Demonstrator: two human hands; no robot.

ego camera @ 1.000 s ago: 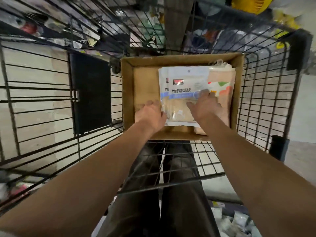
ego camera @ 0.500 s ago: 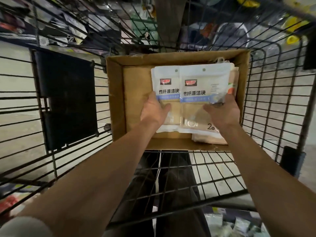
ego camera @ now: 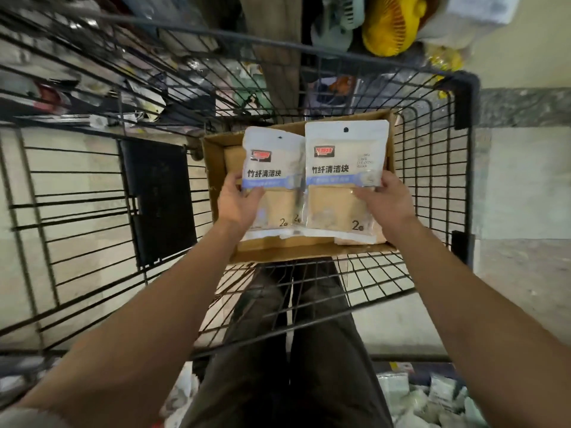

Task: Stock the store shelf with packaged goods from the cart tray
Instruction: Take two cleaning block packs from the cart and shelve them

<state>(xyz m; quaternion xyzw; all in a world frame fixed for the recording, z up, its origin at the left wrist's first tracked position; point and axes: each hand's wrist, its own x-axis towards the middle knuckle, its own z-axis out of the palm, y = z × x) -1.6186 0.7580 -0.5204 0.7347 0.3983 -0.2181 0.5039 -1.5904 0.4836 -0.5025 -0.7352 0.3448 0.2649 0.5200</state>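
A brown cardboard tray (ego camera: 216,168) sits inside the black wire cart (ego camera: 432,168). Above it I hold two stacks of white-and-tan cleaning-pad packs side by side. My left hand (ego camera: 238,202) grips the left packs (ego camera: 272,168) at their left edge. My right hand (ego camera: 386,200) grips the right pack (ego camera: 343,162) at its right edge. Both are lifted off the tray and tilted upright toward me. Another pack's pale edge (ego camera: 355,240) shows in the tray beneath the right pack.
Store shelving with mixed goods (ego camera: 92,88) runs along the upper left beyond the cart. A yellow item (ego camera: 392,29) hangs at the top right. A black panel (ego camera: 160,196) hangs on the cart's left side. Bagged goods (ego camera: 432,400) lie on the floor at lower right.
The packs lay flat in the tray a second ago. Both hands closed on them, split them into a left and a right stack, and raised them above the tray.
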